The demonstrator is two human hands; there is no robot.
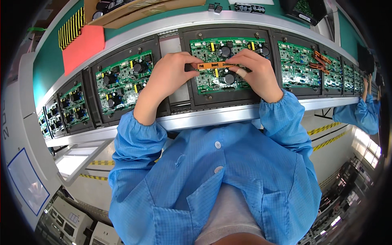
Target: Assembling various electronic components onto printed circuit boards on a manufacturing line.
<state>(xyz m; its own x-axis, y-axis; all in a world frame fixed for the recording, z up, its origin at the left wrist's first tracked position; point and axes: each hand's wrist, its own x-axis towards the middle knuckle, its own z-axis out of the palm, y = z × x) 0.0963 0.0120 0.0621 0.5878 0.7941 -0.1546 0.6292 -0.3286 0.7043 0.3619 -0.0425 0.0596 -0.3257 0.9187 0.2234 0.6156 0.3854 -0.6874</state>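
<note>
A narrow orange plastic bar with slots [213, 65] is held level between my two hands. The fingertips of my left hand [169, 75] pinch its left end, and those of my right hand [258, 72] pinch the other end. Beneath it lies a green circuit board panel [207, 85], set in a black carrier frame [232, 96] and bearing black round capacitors and small yellow parts. My hands cover some of that panel. Whether the bar touches the parts below, I cannot tell. On the panel to the right rest similar orange pieces [320, 61].
Several framed boards stand in a row along a conveyor with a silver rail [204, 121]. Behind it are a cardboard box [141, 12], a red sheet [83, 49], a black bin [302, 12] and loose black cylindrical parts [249, 7]. A co-worker's blue sleeve [359, 115] shows far right.
</note>
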